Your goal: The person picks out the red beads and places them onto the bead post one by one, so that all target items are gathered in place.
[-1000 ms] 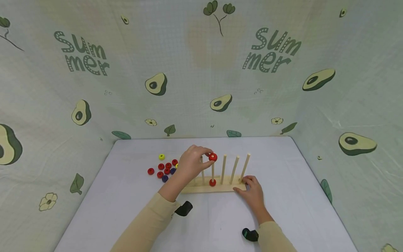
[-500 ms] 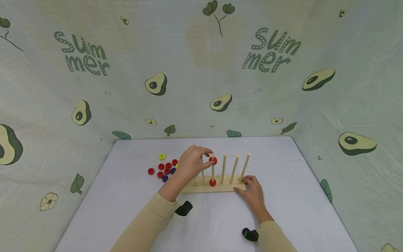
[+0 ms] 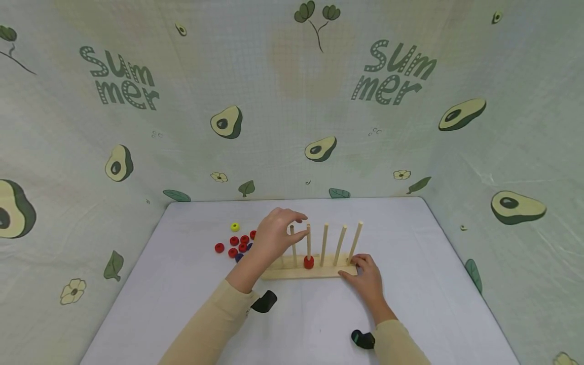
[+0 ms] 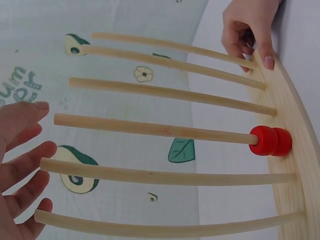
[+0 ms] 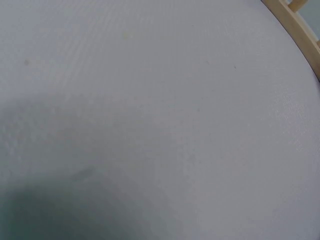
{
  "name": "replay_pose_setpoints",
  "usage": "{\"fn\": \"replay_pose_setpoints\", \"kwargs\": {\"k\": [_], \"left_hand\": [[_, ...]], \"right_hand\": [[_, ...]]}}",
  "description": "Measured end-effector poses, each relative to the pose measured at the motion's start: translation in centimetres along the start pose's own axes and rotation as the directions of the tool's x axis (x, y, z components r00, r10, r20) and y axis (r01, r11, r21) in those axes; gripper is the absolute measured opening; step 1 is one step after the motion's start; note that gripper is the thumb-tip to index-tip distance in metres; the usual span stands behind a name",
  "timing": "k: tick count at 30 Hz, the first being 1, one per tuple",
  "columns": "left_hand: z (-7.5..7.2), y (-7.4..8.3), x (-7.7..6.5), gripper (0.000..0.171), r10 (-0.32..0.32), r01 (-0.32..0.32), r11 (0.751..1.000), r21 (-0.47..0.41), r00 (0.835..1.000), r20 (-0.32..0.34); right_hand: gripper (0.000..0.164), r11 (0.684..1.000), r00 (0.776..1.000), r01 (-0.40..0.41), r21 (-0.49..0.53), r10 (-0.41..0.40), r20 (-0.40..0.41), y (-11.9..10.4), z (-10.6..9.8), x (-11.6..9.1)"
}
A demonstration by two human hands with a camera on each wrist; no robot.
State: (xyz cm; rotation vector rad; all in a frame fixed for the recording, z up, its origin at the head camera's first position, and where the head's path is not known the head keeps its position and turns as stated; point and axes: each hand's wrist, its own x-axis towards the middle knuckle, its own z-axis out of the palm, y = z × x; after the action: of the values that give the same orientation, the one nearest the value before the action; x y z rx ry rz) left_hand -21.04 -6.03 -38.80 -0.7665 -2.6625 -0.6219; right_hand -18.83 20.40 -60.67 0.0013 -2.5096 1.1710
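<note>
A wooden peg stand with several upright pegs stands on the table. Two red beads sit stacked at the foot of one peg, against the base. Near that peg's top is my left hand, thumb and fingers spread apart with nothing between them. My right hand grips the right end of the base, its thumb in front and its fingers behind; the left wrist view shows this hold too. Only a corner of the stand appears in the right wrist view, where the right hand is out of sight.
Left of the stand lie loose beads: several red ones, a yellow one and dark blue ones, partly hidden by the left hand and arm. A patterned cloth rises behind the white table.
A red bead, at first between my left fingertips at the peg's top, has slid down onto the lower red bead. The left hand has let go; the right hand stays put.
</note>
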Motion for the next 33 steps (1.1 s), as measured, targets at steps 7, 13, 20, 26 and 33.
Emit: {"fn": "replay_pose_setpoints", "kwargs": {"k": [7,13,20,26,33], "left_hand": [[-1.1,-0.7,-0.5,0.031,-0.005,0.004,1.000,-0.022,1.000,-0.029],[-2.0,-1.4,-1.1,0.033,-0.033,0.031,0.999,-0.045,0.998,-0.052],[-2.8,-2.3,-1.9,0.034,-0.048,0.046,0.998,-0.035,0.996,-0.074],[-3.4,-3.3,-2.6,0.035,-0.080,0.078,0.997,-0.026,0.993,-0.091],[-3.9,-4.9,-3.6,0.039,-0.123,0.123,0.992,-0.008,0.986,-0.110]], "right_hand": [[0.048,1.000,1.000,0.009,0.005,-0.009,-0.008,0.0,0.0,0.0],[0.047,1.000,0.999,0.027,0.009,-0.027,-0.019,0.0,-0.1,0.0],[0.046,0.999,0.999,0.042,0.005,-0.042,-0.029,0.0,-0.2,-0.1],[0.047,0.999,0.999,0.042,0.011,-0.042,-0.024,0.0,-0.2,-0.1],[0.049,1.000,1.000,0.008,-0.013,-0.008,0.008,-0.1,-0.1,0.0]]}}
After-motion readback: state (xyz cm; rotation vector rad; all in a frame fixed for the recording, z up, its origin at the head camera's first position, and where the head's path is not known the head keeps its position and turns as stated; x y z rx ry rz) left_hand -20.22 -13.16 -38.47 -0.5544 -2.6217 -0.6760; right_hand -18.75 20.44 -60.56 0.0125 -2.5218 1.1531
